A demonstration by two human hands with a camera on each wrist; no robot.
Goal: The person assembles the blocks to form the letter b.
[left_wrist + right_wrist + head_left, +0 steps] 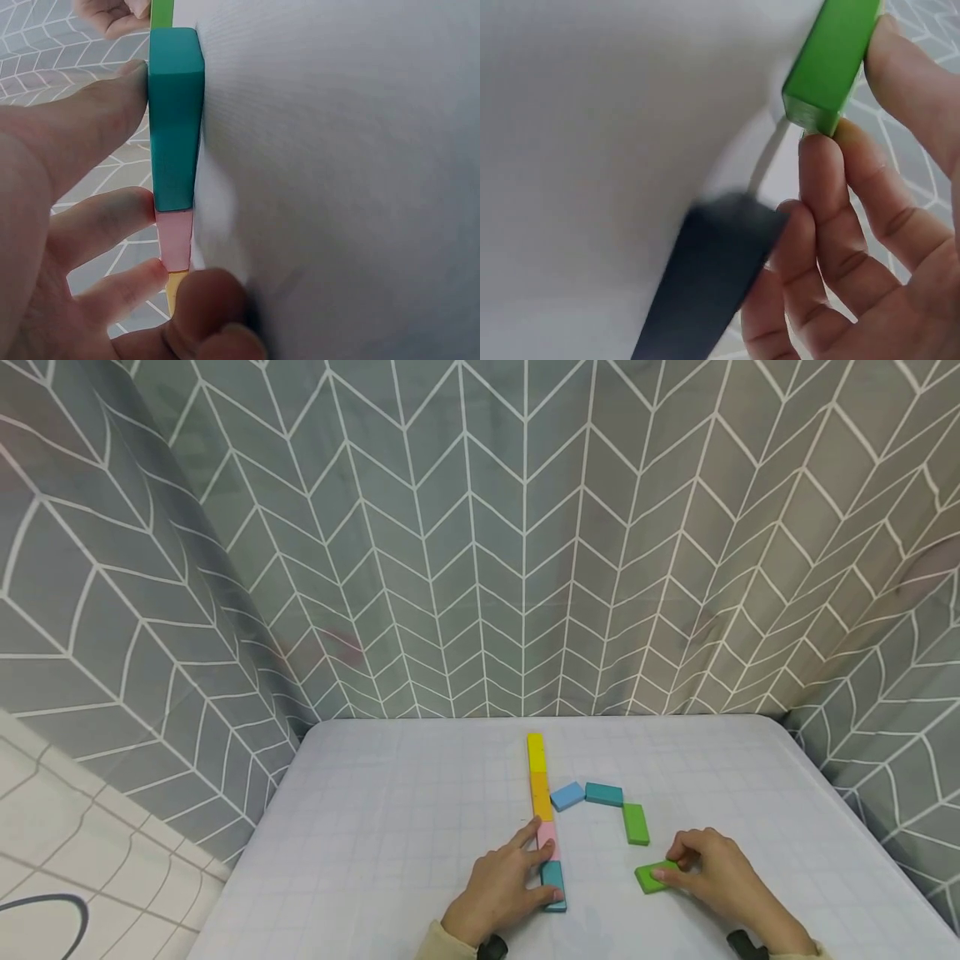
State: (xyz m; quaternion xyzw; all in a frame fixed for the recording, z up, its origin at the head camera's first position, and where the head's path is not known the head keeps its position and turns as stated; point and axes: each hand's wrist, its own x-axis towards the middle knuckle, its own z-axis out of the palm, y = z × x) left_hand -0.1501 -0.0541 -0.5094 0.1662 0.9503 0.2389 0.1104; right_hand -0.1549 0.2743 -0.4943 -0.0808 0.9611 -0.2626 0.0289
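A straight row of flat blocks runs toward the back: teal (552,887), pink (551,837), orange (541,797) and yellow (536,752). Spread along this row, my left hand (495,889) rests its thumb on the teal block and its extended fingers on the pink block and near the orange one. On the right, my right hand (716,870) pinches a green block (832,64) between thumb and fingers, low at the table surface. Behind that block stands a second green block (635,824), joined at its far corner to another teal block (603,794).
A light blue block (567,797) lies angled between the orange block and the far teal one. The white table (390,827) is backed by a grey patterned curtain (495,543). A dark blurred bar (709,277) with a thin light strip shows in the right wrist view.
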